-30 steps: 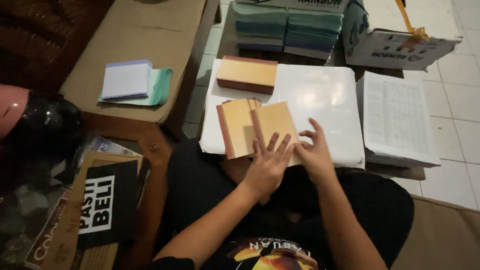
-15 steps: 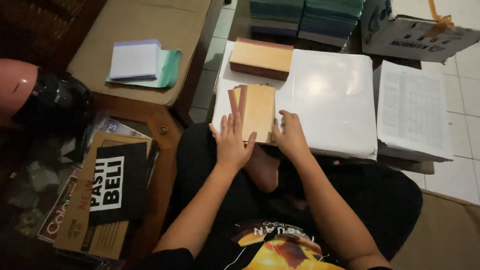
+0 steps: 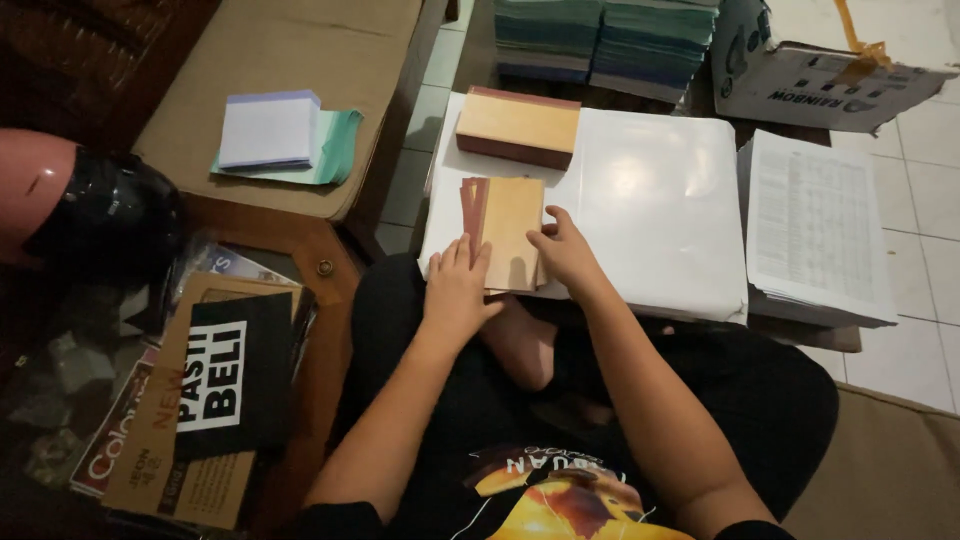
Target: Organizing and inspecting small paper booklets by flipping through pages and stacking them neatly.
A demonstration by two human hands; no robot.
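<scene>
I sit cross-legged on the floor with a small fanned bundle of tan and maroon cards [image 3: 508,228] lying on a glossy white sheet stack [image 3: 655,205] in front of my lap. My left hand [image 3: 458,288] rests flat on the bundle's near left corner, fingers together. My right hand [image 3: 563,250] presses on the bundle's right edge with the thumb and fingers curled against it. A thicker block of the same tan cards [image 3: 518,126] lies just beyond, at the far left of the white stack.
A printed paper stack [image 3: 815,225] lies to the right. Teal paper piles [image 3: 605,35] and an opened cardboard box [image 3: 815,75] stand behind. To the left is a low wooden table [image 3: 290,60] with a white notepad [image 3: 268,130], plus magazines [image 3: 200,400] and a dark helmet [image 3: 95,215].
The spread cards have been pushed together into a tighter bundle. My left hand slid down to the near left corner and my right hand moved onto the right edge.
</scene>
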